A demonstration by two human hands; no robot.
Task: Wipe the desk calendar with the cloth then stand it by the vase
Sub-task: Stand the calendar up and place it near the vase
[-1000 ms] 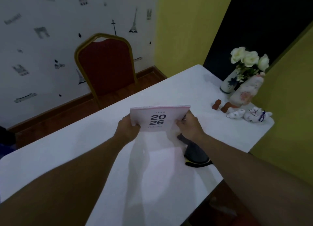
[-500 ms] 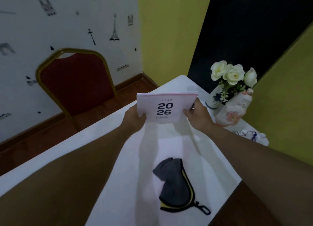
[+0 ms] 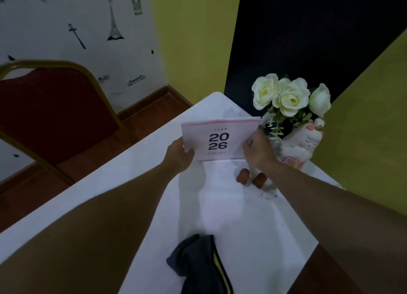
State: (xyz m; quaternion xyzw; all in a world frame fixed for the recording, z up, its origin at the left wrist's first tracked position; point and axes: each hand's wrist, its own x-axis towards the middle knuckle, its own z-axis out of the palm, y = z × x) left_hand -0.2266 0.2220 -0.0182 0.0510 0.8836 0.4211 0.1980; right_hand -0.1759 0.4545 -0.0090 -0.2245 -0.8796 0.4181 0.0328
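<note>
A white and pink desk calendar point(image 3: 218, 139) printed "2026" stands upright, its lower edge at the white table point(image 3: 253, 223). My left hand point(image 3: 179, 156) grips its left edge and my right hand point(image 3: 257, 149) grips its right edge. Just right of the calendar is the vase point(image 3: 267, 122) with white roses point(image 3: 288, 96), mostly hidden behind my right hand and a figurine. The dark grey cloth point(image 3: 198, 267) with a yellow trim lies crumpled on the table near me, touched by neither hand.
A white cat-like figurine point(image 3: 302, 144) stands in front of the vase. Two small brown pieces point(image 3: 251, 177) lie below my right wrist. A red chair with a gold frame point(image 3: 50, 113) is at the table's left. Yellow and black walls close the far corner.
Both hands carried the calendar away from me toward the far right corner and lowered it beside the vase. The cloth stayed on the table behind them.
</note>
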